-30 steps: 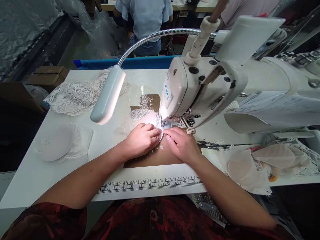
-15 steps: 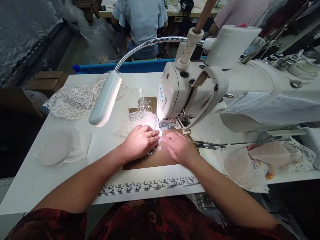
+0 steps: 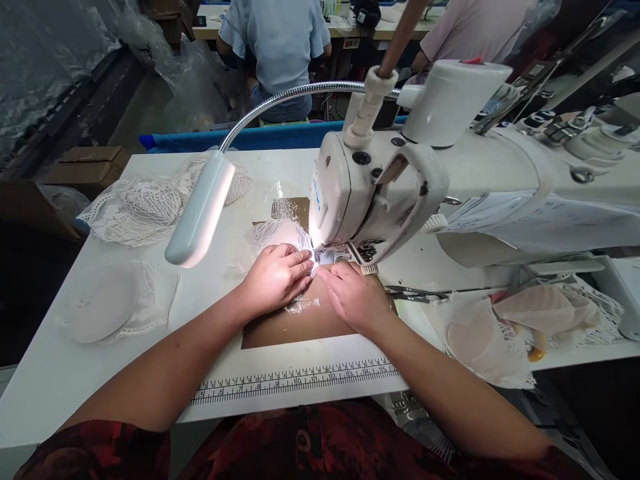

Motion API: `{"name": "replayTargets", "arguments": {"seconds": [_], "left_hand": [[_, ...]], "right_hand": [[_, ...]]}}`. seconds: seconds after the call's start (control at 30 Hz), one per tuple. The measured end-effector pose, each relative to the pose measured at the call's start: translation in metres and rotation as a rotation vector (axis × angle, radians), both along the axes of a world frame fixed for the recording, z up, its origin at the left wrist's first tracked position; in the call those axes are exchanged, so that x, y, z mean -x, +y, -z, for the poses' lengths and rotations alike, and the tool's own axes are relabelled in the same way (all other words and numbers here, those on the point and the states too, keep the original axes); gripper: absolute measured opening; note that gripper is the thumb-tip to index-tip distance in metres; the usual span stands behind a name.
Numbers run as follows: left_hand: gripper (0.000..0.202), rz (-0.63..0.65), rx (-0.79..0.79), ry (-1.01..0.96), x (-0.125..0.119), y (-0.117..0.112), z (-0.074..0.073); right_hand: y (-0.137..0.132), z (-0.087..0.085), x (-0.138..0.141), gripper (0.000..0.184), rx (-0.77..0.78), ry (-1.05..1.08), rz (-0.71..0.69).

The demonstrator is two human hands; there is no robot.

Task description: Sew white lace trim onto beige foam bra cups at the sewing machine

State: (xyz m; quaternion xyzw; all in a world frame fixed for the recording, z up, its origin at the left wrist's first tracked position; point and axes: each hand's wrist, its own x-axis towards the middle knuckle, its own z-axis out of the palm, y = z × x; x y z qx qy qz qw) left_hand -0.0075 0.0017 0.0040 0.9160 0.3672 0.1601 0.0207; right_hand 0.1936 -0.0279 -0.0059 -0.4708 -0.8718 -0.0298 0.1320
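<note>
At the sewing machine (image 3: 345,193), a white lace bra cup (image 3: 283,233) lies beneath the lit needle area. My left hand (image 3: 280,277) presses on its near edge, fingers held together and curled down on the lace. Close to the right of it, my right hand (image 3: 357,297) pinches the cup's edge just in front of the presser foot; the fingertips partly hide the fabric there. Under both hands is a brown sheet (image 3: 295,327), shiny with clear tape, on the white table. Black scissors (image 3: 415,294) lie right of my right hand.
A gooseneck lamp (image 3: 200,210) arches over the left side. Lace pieces (image 3: 135,207) and a round cup (image 3: 105,303) lie left; more cups (image 3: 475,333) lie right. A printed ruler (image 3: 300,383) runs along the front edge. Two people (image 3: 277,53) sit beyond the blue trough (image 3: 220,139).
My hands have stayed at the needle, with slight shifts of the fingers; more taped sheet shows between them. The whole view has moved slightly.
</note>
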Motion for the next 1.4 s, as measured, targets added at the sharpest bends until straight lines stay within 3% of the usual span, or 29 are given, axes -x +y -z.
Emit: {"name": "replayTargets", "arguments": {"seconds": [0.5,0.87,0.97,1.07,1.17,1.27,1.33,1.4], "left_hand": [[0.029,-0.192,-0.037,-0.018,0.008,0.017,0.010],[0.035,-0.382,-0.018,-0.036,0.022,0.024,0.012],[0.035,-0.409,0.004,-0.027,0.023,0.020,0.009],[0.039,-0.408,0.014,-0.020,0.031,0.012,-0.005],[0.043,-0.484,-0.026,-0.003,0.058,-0.003,-0.028],[0.042,-0.716,-0.125,0.056,0.110,-0.027,-0.045],[0.041,-0.859,-0.160,0.067,0.152,-0.050,-0.044],[0.033,-1.033,-0.198,0.037,0.189,-0.076,-0.035]], "right_hand": [[0.003,-0.001,-0.008,0.034,0.117,0.190,-0.024],[0.004,-0.003,-0.008,0.031,0.179,0.181,-0.032],[0.003,-0.002,-0.009,0.032,0.175,0.195,-0.053],[0.003,-0.001,-0.011,0.031,0.156,0.205,-0.069],[0.002,0.001,-0.013,0.030,0.135,0.227,-0.084],[0.001,0.003,-0.015,0.030,0.103,0.247,-0.103],[0.000,0.004,-0.016,0.030,0.088,0.248,-0.110],[0.000,0.005,-0.016,0.030,0.083,0.245,-0.111]]}}
